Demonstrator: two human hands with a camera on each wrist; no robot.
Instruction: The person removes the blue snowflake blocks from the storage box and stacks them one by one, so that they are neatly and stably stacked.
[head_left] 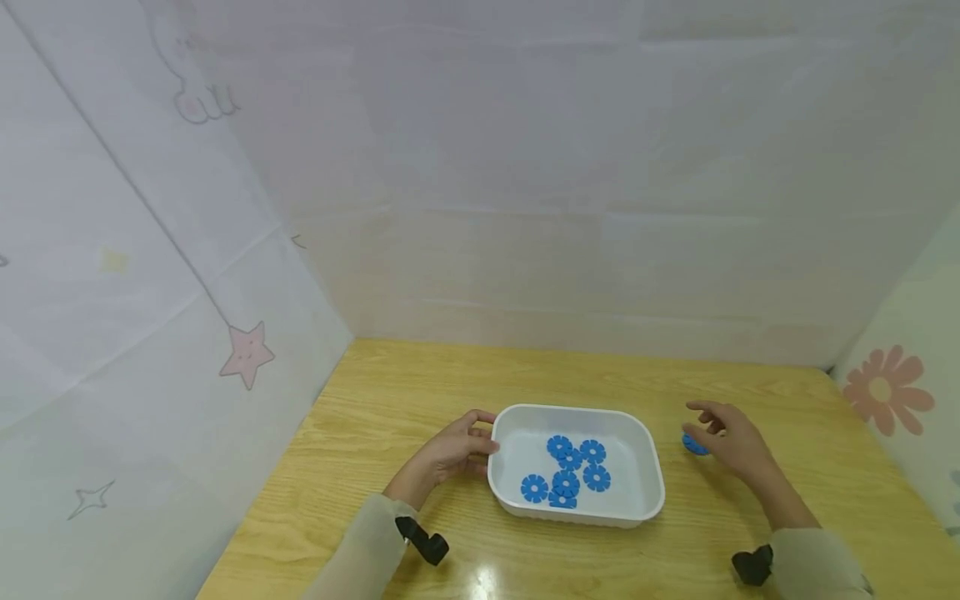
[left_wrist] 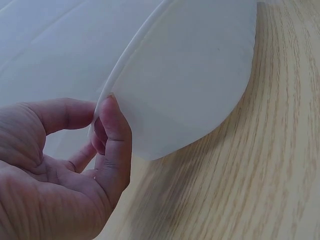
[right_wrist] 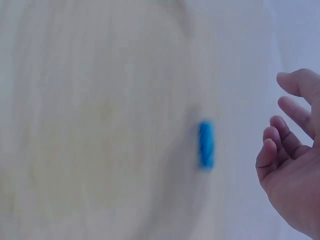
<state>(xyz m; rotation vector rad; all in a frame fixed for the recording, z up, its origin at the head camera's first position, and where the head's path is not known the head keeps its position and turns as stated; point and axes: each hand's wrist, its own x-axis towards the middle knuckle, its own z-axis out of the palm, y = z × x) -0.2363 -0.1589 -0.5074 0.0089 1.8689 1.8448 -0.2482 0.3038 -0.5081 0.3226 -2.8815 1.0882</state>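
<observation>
We see a shallow white tray on a wood-grained table, with blue notched discs lying in it. We count seven of these (some overlap, so others may be hidden), grouped about the middle and the near left part of the tray floor.

The left hand holds the tray at its left end; in the left wrist view we find the rim pinched narrowly between thumb and fingers. The right hand is poised to the right of the tray, thumb and forefinger well apart, the other fingers loosely bent, so that the grip is wide.

A further blue disc lies outside the tray, just below the right fingertips in the head view. The right wrist view shows it edge-on, blurred and apart from the fingers; we cannot tell whether it touches the table.

Pale sleeves cover both forearms. Behind the table we note a whitish sheet, and a printed flower at the right.
</observation>
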